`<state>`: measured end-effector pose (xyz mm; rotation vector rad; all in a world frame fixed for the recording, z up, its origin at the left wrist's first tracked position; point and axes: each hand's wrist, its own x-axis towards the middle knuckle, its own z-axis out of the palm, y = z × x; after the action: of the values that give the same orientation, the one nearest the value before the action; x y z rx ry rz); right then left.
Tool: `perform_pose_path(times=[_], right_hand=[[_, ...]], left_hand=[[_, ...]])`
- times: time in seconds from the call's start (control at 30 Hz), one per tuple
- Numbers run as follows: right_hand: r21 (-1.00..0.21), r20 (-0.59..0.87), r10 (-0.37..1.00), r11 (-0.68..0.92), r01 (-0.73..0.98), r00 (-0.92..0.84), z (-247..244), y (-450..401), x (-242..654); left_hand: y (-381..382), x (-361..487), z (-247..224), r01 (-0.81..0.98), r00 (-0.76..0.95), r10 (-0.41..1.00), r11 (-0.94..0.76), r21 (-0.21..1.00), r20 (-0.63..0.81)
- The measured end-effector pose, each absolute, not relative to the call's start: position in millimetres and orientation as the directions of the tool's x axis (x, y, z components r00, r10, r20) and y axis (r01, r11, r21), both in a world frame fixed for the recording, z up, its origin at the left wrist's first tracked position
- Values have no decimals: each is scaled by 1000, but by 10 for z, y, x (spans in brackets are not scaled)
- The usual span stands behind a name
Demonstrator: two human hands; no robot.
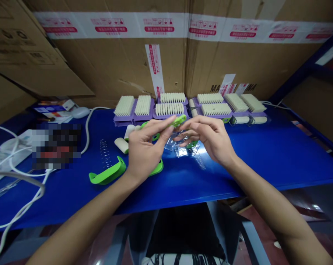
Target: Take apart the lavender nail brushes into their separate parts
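Between the thumb and fingers of my left hand [146, 149] is a small green plastic piece [179, 120], raised above the blue table. My right hand [207, 136] is close on its right, fingers bent but apart; whether a fingertip touches the piece I cannot tell. Below the hands lie clear plastic parts [180, 151], partly hidden by my fingers. Left of my left hand are a curved green bracket [108, 174], a coiled spring [105, 154] and a cream roller [121, 145]. Another green bracket [157, 168] is partly covered by my left hand.
Purple-backed blocks with cream bristles [169, 109] line the back of the blue table [274, 154], with more on the right [216, 109]. Cardboard [116, 62] walls stand behind. White cables [25, 206], a white mouse [80, 112] and a blurred-out item occupy the left side.
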<state>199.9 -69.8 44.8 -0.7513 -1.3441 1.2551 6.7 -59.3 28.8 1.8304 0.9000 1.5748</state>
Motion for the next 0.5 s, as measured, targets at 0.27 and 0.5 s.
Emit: perform_pose_path(times=[0.27,0.5], right_hand=[[-970,201,954,162,-179,-222,466,-709,1992],[-979,176,918,126,-160,-355,475,-705,2011]], left_hand=[[-609,63,290,223,60,710,-695,684,702],[-575,47,297,144,30,790,-610,779,613]])
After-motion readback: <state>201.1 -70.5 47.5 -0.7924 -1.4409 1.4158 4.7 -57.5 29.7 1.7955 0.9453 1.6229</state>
